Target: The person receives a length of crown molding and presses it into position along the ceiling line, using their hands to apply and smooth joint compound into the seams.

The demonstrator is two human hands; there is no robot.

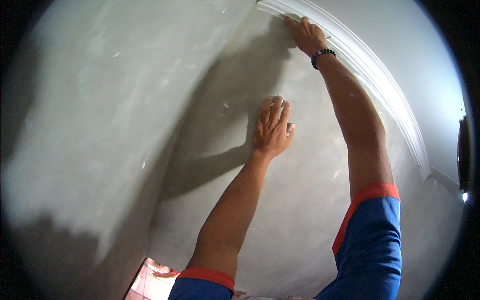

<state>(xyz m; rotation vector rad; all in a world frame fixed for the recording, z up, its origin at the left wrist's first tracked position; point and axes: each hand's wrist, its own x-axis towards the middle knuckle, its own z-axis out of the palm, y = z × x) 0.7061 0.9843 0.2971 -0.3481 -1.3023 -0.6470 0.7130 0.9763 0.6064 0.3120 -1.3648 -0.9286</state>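
My left hand (272, 129) rests against the grey plastered wall (300, 200), its fingers stretched upward and holding nothing. Whitish residue marks its fingertips. Higher up, my right hand (307, 36) reaches to the lower edge of a white moulded cornice (370, 67), where wall and ceiling meet. One digit points left along that edge, while the other fingers are bent and their tips hidden. A short thin dark piece (327, 37) sticks out beside this hand; whether the hand holds it I cannot tell. A dark beaded bracelet (321, 56) circles the right wrist.
A second grey wall (95, 110) meets this one in a corner on the left. The white ceiling (415, 55) spreads at upper right, with a dark object (464, 150) at the far right rim. Bright tiled flooring (150, 282) shows far below at lower left. Shadows of my arms cross the corner.
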